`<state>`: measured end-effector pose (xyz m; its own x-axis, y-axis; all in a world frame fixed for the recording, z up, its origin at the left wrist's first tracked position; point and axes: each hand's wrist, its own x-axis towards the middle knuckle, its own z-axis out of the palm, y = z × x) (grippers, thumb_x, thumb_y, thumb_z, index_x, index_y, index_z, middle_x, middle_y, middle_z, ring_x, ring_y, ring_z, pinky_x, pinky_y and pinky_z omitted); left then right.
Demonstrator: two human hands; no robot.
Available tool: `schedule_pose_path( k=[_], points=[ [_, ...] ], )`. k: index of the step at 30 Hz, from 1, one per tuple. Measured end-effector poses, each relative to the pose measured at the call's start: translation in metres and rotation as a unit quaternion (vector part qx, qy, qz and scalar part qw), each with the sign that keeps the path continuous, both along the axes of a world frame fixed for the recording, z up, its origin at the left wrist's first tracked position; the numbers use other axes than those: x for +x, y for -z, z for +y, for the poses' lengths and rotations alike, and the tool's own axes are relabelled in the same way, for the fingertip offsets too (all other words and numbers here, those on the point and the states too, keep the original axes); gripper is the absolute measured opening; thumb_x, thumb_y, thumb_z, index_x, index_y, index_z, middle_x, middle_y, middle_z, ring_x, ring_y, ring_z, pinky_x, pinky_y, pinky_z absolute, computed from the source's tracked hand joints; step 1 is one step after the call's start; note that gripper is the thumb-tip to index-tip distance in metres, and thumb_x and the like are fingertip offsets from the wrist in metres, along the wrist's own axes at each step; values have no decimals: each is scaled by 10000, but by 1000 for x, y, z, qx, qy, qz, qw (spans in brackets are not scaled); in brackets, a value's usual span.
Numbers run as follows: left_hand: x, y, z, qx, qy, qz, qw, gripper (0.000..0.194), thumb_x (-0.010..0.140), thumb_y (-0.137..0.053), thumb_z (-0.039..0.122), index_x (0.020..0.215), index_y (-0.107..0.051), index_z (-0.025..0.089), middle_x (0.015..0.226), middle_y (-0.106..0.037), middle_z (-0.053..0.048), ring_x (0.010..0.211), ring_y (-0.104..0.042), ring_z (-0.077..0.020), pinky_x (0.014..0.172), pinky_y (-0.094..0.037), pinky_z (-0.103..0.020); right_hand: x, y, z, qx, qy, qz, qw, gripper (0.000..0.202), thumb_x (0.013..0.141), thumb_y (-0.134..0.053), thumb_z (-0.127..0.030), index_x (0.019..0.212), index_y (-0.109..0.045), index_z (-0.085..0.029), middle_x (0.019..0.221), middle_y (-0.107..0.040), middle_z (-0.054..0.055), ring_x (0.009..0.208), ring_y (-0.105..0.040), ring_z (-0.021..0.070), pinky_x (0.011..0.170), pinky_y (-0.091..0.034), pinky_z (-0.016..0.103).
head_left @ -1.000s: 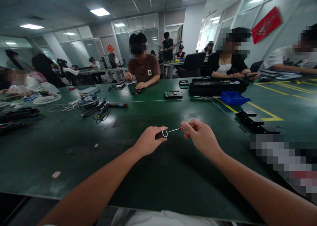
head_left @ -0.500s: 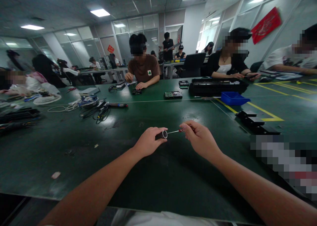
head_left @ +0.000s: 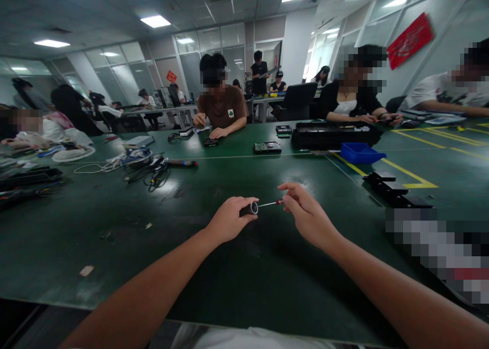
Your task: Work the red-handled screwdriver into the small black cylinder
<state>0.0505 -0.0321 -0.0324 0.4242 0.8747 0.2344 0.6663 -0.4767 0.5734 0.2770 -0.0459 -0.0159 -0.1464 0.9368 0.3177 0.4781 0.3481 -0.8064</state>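
Note:
My left hand grips a small dark cylinder with a pale ring at its end, held between thumb and fingers above the green table. From the right, my right hand holds a thin screwdriver by its red handle, most of which the fingers hide. The metal shaft runs left to the ringed end of the cylinder; whether the tip sits inside it is too small to tell. The right index finger is stretched out above the handle, while the thumb stays against it.
Beyond my hands lie a circuit-board part, a long black casing, a blue bin and black brackets. Tangled cables and a pen-like tool are at the left. A person in brown works opposite.
My right index finger has lifted and straightened away from the screwdriver handle. My left hand and the cylinder have stayed in place.

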Motion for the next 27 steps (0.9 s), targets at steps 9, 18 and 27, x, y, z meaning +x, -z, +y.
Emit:
schedule_pose_path(
  k=[9, 18, 27],
  points=[
    [0, 0, 0, -4, 1, -10, 1000, 411, 868, -683, 274, 1274, -617, 271, 1084, -670, -29, 1020, -585, -225, 915, -425, -363, -1, 2, 0, -4, 12, 30, 999, 280, 963, -450, -395, 1182, -513, -233, 881, -630, 39, 781, -613, 210, 710, -481, 376],
    [-1, -3, 0, 61, 20, 16, 998, 433, 896, -652, 247, 1322, -578, 275, 1160, -651, -36, 1074, -558, -219, 971, -420, -382, -3, 4, 14, -174, 42, 387, 904, 231, 817, -670, -424, 780, -613, -203, 753, -597, 20, 662, -549, 151, 671, -526, 336],
    [-2, 1, 2, 14, 14, 35, 999, 443, 893, -659, 281, 1327, -572, 295, 1107, -652, -27, 1041, -566, -222, 924, -424, -374, -3, 8, 12, -106, 44, 292, 949, 246, 877, -604, -449, 890, -625, -205, 818, -633, 32, 741, -599, 177, 737, -518, 361]
  ],
)
